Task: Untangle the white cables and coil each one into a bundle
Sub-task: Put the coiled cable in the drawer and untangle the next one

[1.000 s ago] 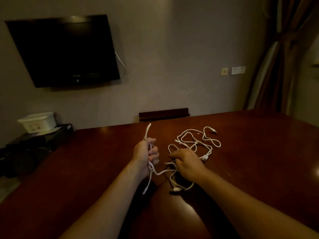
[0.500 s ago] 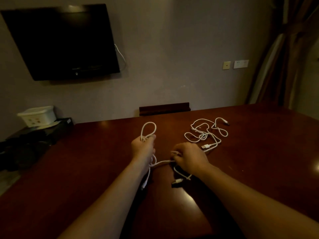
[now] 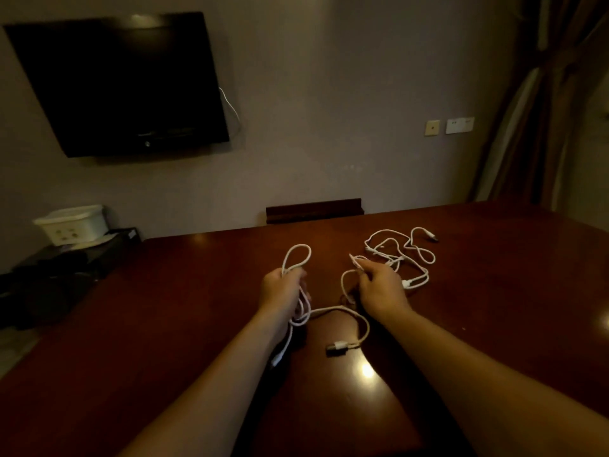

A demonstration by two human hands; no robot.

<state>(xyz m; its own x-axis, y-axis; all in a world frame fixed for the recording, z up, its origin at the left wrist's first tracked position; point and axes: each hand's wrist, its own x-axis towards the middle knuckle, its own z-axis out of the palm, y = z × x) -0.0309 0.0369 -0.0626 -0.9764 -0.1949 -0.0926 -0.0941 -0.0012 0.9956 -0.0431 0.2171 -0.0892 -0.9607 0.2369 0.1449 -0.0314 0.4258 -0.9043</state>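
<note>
A loop [image 3: 297, 256] is sticking up beyond the left hand's [image 3: 280, 289] fingers, a cable [image 3: 342, 311] is running from them across the table [image 3: 184, 308] to the right hand's [image 3: 379, 288] fingers, and a tangle [image 3: 407, 255] is lying just beyond those.

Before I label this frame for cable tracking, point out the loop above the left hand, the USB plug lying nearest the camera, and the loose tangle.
cable loop [image 3: 298, 255], head view, upper arc.
USB plug [image 3: 336, 347], head view, plug body.
loose cable tangle [image 3: 400, 255], head view, middle strands.
</note>
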